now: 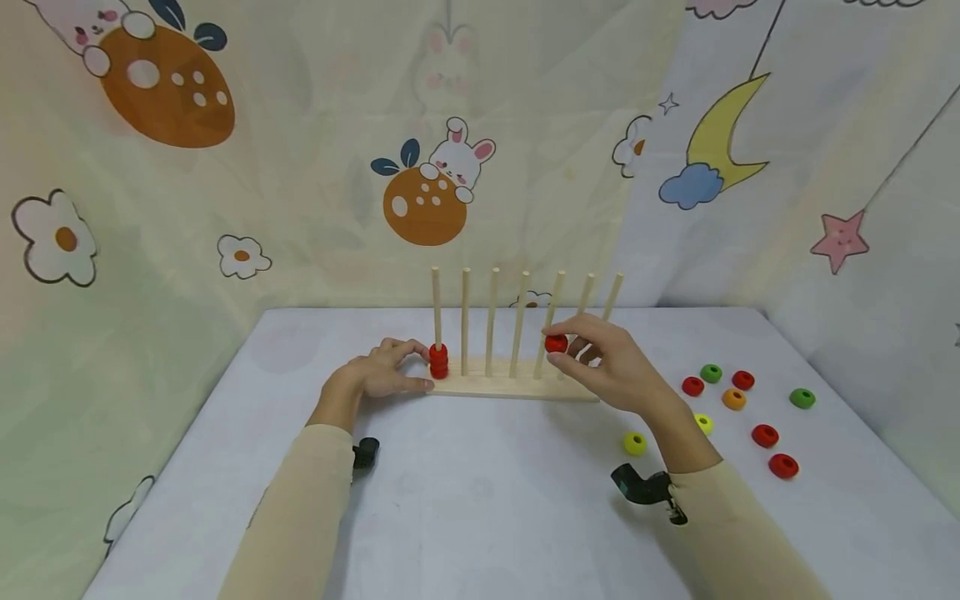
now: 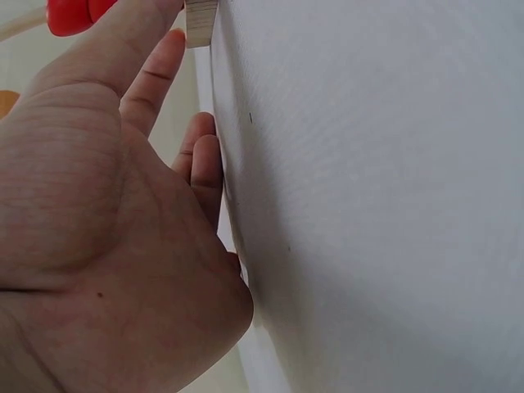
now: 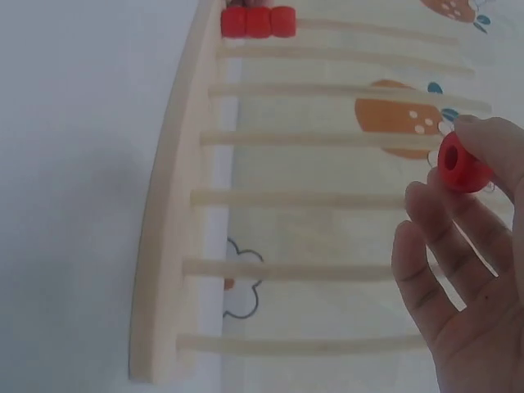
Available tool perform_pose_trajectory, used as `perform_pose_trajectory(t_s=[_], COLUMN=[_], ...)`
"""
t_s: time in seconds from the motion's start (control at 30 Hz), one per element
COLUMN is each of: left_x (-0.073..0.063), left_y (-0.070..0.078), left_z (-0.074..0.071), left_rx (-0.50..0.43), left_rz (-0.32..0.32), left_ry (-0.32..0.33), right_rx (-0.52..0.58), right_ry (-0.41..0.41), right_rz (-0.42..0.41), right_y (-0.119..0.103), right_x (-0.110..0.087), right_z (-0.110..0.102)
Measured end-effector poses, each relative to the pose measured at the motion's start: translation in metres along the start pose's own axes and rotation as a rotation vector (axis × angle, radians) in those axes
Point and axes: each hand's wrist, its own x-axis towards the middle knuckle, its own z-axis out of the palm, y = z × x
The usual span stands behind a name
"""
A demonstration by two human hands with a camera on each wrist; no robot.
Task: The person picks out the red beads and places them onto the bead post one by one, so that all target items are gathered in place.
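Note:
A wooden peg rack (image 1: pixel 517 387) with several upright pegs stands on the table, and three stacked red beads (image 1: pixel 438 362) sit on its leftmost peg. At the rack's left end is my left hand (image 1: pixel 378 371); the thumb touches the base's front corner and a fingertip lies beside the stacked beads. The other fingers of that hand extend loosely in the left wrist view. My right hand (image 1: pixel 603 358) pinches another red bead (image 3: pixel 465 164) between thumb and index finger, in front of the right-hand pegs. The bead's hole faces the pegs in the right wrist view.
Loose red, green, orange and yellow beads lie to the right on the white table (image 1: pixel 480 500), among them a green bead (image 1: pixel 802 398) and a red bead (image 1: pixel 783 466). A yellow bead (image 1: pixel 634 443) is near my right wrist. A patterned cloth hangs behind the table.

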Motion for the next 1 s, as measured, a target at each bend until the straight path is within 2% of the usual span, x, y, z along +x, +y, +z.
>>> perform_pose_trajectory(t_s=[0.17, 0.37, 0.57, 0.77, 1.0], left_x=[0.001, 0.002, 0.002, 0.002, 0.001], left_y=[-0.003, -0.003, -0.001, -0.001, -0.001], left_z=[0.002, 0.005, 0.004, 0.003, 0.0], left_rx=[-0.009, -0.009, 0.002, -0.001, 0.001], left_rz=[-0.008, -0.025, -0.013, -0.006, -0.007], left_ry=[-0.007, 0.0, 0.0, 0.007, 0.002], right_rx=[0.022, 0.037, 0.054, 0.082, 0.113], right_ry=[-0.001, 0.007, 0.019, 0.032, 0.083], right_rz=[0.001, -0.054, -0.095, -0.094, -0.09], right_y=[-0.006, -0.008, -0.012, -0.019, -0.022], right_x=[0.008, 0.015, 0.022, 0.029, 0.035], right_z=[0.012, 0.019, 0.025, 0.031, 0.038])
